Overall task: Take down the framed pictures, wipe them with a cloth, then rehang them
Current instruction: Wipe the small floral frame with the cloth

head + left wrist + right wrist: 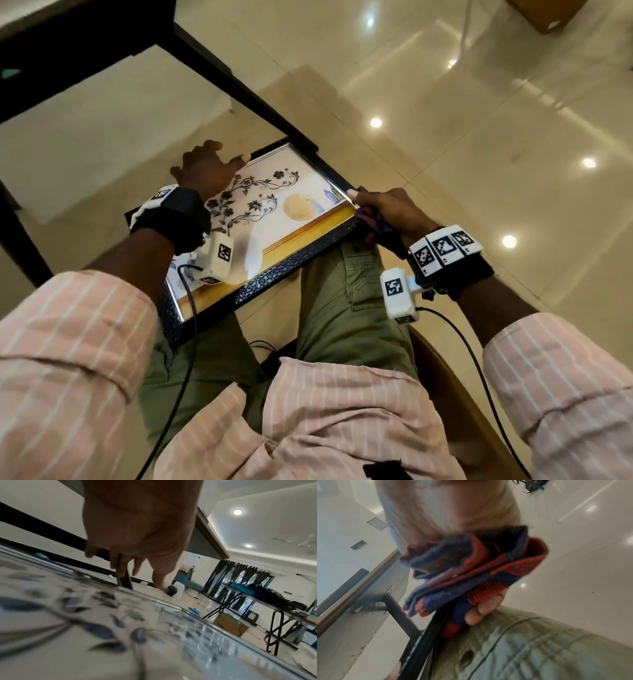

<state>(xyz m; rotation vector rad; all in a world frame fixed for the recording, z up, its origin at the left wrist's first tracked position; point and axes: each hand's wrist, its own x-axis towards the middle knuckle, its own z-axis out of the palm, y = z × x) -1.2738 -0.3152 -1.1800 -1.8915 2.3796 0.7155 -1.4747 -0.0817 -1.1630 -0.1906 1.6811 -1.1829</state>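
A framed picture [274, 212] with a black textured frame, gold inner border and a floral print lies face up across my lap. My left hand [205, 168] grips its far left edge, fingers curled over the rim and thumb on the glass. In the left wrist view the glass [102, 622] fills the lower half under the left hand [137, 540]. My right hand [383, 209] holds a bunched blue and red cloth [371, 222] against the frame's right edge. In the right wrist view the cloth [471, 574] is wrapped over the black frame edge [426, 635] by the right hand [481, 609].
A table with black legs [239, 89] stands just ahead of my knees, its leg close to the frame's far corner. Glossy tiled floor [479, 137] spreads to the right. A cardboard box [544, 13] sits at the far top right. I sit on a wooden chair [455, 394].
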